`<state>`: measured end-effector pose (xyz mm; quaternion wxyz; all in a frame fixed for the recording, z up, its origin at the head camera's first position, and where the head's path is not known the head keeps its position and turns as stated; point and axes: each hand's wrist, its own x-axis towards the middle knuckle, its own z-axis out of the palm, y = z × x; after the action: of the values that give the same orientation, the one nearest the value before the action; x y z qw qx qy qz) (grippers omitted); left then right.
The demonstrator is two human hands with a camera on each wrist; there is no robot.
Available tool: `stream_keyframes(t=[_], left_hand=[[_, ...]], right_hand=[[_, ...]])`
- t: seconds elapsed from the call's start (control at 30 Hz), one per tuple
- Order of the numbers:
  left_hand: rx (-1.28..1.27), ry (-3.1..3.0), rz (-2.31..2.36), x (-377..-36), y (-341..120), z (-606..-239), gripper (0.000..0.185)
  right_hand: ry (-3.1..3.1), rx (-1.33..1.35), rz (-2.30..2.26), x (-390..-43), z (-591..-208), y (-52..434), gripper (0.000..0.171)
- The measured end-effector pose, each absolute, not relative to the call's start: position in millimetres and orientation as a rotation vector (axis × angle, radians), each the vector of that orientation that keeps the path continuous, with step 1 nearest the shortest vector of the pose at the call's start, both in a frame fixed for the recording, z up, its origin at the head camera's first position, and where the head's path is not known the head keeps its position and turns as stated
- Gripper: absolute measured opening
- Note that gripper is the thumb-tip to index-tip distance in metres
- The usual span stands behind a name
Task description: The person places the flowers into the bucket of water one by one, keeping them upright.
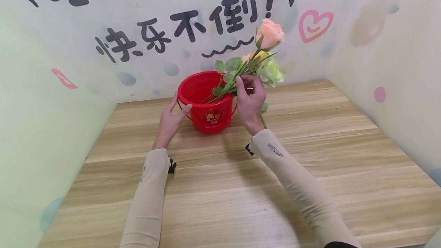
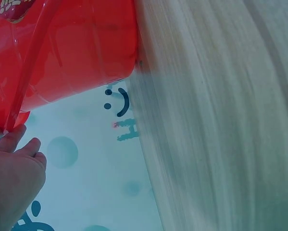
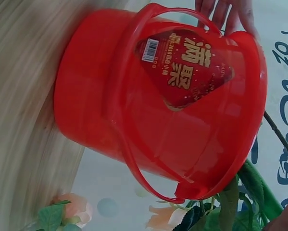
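A red plastic bucket [image 1: 223,115] stands upright on the table. My left hand [image 1: 168,123] rests against its left rim and handle, thumb at the front and fingers along the side. With thumb and fingertips, my right hand [image 1: 251,100] pinches the stems of a bunch of roses above the right rim. The bunch has a pink rose [image 1: 270,33], a pale green rose [image 1: 271,71] and a partly hidden yellow one [image 1: 259,55]. Their stems slant down into the bucket. In the right wrist view, green leaves [image 3: 228,204] show beside the rim.
Behind my right hand a peach rose [image 3: 75,209] lies low by the table, largely hidden in the head view. The wood-grain table [image 1: 213,198] meets a printed wall [image 1: 155,75] just behind the bucket, with side walls to left and right.
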<state>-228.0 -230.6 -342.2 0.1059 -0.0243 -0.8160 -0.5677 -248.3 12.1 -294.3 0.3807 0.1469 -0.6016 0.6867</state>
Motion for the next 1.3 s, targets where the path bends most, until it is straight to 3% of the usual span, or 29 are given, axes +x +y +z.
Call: stream_keyframes(t=[0.23,0.53,0.83,1.13,1.3], left_hand=[[-0.065,-2.406,-1.672,-227,-230,-342,0.085],[-0.060,-2.416,-1.672,-228,-230,-343,0.086],[-0.068,-2.414,-1.679,-228,-232,-343,0.086],[-0.069,-2.412,-1.686,-230,-232,-343,0.084],[-0.064,-2.426,-1.685,-231,-231,-343,0.085]], right_hand=[[-1.624,0.390,1.722,-252,-297,12,0.013],[-2.182,0.289,1.636,-250,-292,21,0.016],[-2.204,0.363,1.650,-245,-302,33,0.014],[-2.235,0.370,1.655,-250,-320,66,0.012],[-2.295,0.307,1.701,-255,-331,95,0.020]])
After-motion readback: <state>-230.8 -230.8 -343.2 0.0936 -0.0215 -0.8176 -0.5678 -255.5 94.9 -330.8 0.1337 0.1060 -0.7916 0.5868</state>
